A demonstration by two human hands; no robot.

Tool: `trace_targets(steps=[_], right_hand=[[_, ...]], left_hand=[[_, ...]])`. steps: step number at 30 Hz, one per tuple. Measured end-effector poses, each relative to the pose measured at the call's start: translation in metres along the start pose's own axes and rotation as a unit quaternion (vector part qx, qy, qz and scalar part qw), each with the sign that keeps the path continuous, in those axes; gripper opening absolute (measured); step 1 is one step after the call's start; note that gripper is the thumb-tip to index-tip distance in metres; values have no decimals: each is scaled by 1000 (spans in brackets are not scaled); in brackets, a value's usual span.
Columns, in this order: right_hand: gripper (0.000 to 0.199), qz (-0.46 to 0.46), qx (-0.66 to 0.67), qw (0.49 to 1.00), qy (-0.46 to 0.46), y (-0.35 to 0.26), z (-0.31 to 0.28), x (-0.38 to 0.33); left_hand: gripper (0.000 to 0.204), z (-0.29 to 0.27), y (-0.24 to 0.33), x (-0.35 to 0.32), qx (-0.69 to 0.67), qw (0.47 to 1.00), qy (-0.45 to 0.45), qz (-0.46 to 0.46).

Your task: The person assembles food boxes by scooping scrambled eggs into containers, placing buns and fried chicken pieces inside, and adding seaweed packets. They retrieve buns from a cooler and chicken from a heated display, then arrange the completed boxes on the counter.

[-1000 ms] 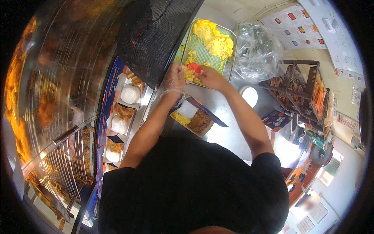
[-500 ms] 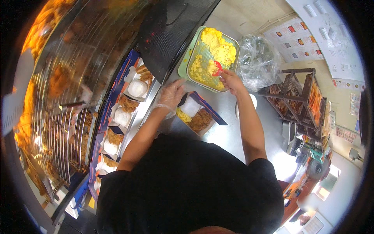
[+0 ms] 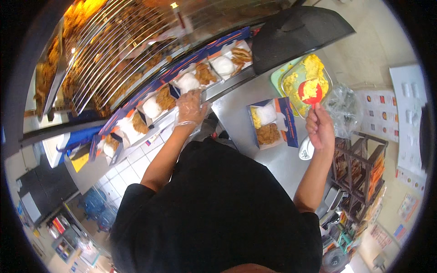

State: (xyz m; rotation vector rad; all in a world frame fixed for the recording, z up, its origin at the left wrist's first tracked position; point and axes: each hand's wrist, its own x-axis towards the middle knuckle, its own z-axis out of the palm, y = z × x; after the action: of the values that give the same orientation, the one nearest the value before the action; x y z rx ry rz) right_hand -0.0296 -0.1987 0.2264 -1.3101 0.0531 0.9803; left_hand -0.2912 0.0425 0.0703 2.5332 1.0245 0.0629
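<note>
A red scoop (image 3: 304, 93) heaped with yellow scrambled egg (image 3: 312, 88) is in my bare right hand (image 3: 320, 125), which grips its handle. It is above the near side of an egg tray (image 3: 329, 77) set in a light green holder. My left hand (image 3: 191, 108), in a clear plastic glove, has its fingers on the near edge of a meal box (image 3: 187, 83) holding rice and fried chicken. Between my hands, on the steel counter, lies an open meal box (image 3: 287, 119) with rice, fried chicken and some egg.
Several similar boxes (image 3: 152, 105) line the ledge below the heated rack (image 3: 132, 45) of fried chicken. A small white scale (image 3: 306, 150) is beside my right wrist. To the right stand a clear plastic bag (image 3: 342, 109) and a dark packet rack (image 3: 359, 159). Water jugs (image 3: 96, 204) sit lower left.
My left hand has gone from beside the open box to the boxed row. My right hand has raised the egg-filled scoop out of the tray. The view has turned toward the left.
</note>
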Motion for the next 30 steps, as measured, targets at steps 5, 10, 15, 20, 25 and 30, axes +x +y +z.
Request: trace_targets(steps=[5, 10, 15, 20, 25, 30], right_hand=[[11, 85, 46, 986, -134, 48, 70, 12], [18, 113, -46, 970, -210, 123, 126, 86], [40, -396, -575, 697, -163, 182, 144, 144], [41, -361, -695, 600, -161, 195, 149, 152], [27, -111, -295, 939, -135, 205, 123, 162], [14, 192, 142, 959, -152, 126, 96, 54]], left_hand=[[59, 30, -13, -9, 59, 998, 8, -27], [57, 30, -16, -7, 0, 1000, -12, -15], [52, 35, -34, -11, -88, 994, 52, 38], [52, 30, -40, -15, -84, 987, 120, 67], [46, 18, -32, -1, -53, 989, 109, 81], [23, -10, -8, 5, -81, 978, 159, 108]])
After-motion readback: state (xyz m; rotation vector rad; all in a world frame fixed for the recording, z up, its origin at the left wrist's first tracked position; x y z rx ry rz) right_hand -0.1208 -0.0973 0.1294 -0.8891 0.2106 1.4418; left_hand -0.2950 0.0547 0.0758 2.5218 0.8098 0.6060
